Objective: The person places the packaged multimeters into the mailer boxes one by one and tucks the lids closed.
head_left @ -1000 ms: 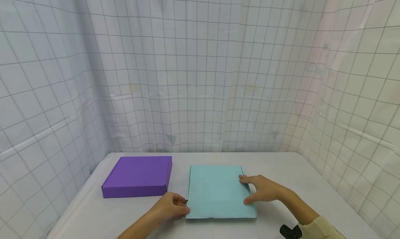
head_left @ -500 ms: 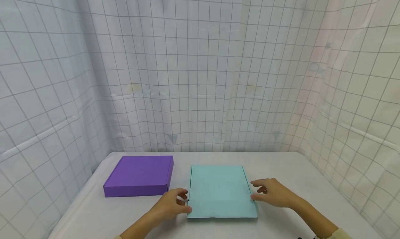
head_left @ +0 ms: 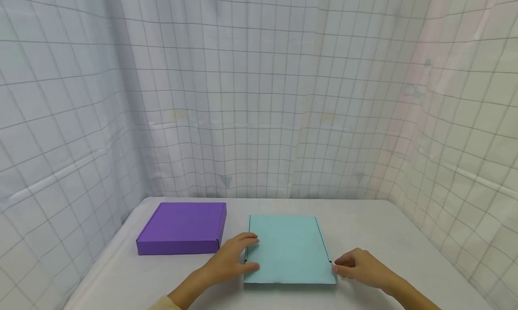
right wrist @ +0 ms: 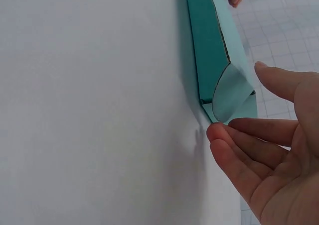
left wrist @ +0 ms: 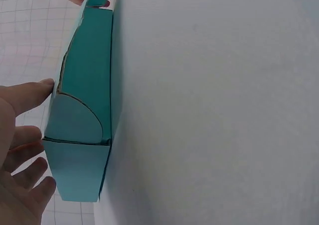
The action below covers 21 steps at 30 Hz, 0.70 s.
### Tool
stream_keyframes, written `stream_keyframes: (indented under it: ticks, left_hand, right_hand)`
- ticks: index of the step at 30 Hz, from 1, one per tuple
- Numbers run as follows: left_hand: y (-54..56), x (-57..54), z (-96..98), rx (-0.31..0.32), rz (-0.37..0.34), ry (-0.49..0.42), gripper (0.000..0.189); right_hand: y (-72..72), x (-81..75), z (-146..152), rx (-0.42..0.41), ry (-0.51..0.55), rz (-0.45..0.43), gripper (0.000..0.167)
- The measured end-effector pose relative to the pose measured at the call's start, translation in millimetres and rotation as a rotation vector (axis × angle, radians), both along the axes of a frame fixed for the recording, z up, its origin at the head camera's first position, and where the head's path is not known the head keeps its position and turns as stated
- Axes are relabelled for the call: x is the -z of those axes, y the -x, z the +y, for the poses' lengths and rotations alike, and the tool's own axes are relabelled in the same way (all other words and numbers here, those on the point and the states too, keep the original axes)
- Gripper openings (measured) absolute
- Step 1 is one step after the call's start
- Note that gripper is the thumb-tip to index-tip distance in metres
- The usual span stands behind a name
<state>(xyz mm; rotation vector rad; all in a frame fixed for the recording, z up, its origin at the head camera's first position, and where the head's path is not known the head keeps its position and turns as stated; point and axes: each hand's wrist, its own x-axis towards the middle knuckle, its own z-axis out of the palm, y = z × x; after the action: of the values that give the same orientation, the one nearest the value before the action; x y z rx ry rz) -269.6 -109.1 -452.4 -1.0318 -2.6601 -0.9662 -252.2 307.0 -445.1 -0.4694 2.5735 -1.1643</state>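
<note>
A flat turquoise cardboard box (head_left: 289, 249) lies on the table with its lid lowered. My left hand (head_left: 226, 262) is at its left front corner, thumb and fingertips resting on the lid's edge. At the right front corner, my right hand (head_left: 364, 268) has its fingers close by the side; in the right wrist view the fingertips are by a rounded corner flap (right wrist: 232, 90) that sticks out past the front wall. On the left, the matching rounded flap (left wrist: 75, 118) lies against the dark teal front wall (left wrist: 89, 51).
A closed purple box (head_left: 184, 224) stands to the left, a short way from the turquoise one. White cloth covers the table (head_left: 364, 224). A white grid-patterned curtain (head_left: 259, 121) surrounds it at the back and sides.
My right hand has left the lid's right edge and moved toward the front right corner. My left hand has shifted slightly up and onto the lid. Both boxes stay in place.
</note>
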Motion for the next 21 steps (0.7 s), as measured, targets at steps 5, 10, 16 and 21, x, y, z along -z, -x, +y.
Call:
stream_keyframes:
  ticks: [5, 10, 16, 21]
  left_hand:
    - [3.7, 4.7, 1.3, 0.038, -0.022, 0.002, 0.055]
    - [4.5, 5.4, 0.5, 0.037, -0.037, -0.030, 0.056]
    - [5.0, 5.2, -0.3, 0.039, -0.063, -0.047, 0.057]
    - [8.1, 3.3, 2.6, 0.059, -0.122, -0.094, 0.056]
  right_hand:
    - [-5.3, 6.5, -6, 0.022, 0.069, -0.065, 0.057]
    - [-9.1, 8.2, -17, 0.108, 0.098, -0.106, 0.064]
    - [-12.0, 10.2, -25, 0.172, 0.173, -0.207, 0.061]
    - [-13.3, 6.4, -21, 0.131, 0.245, -0.267, 0.035]
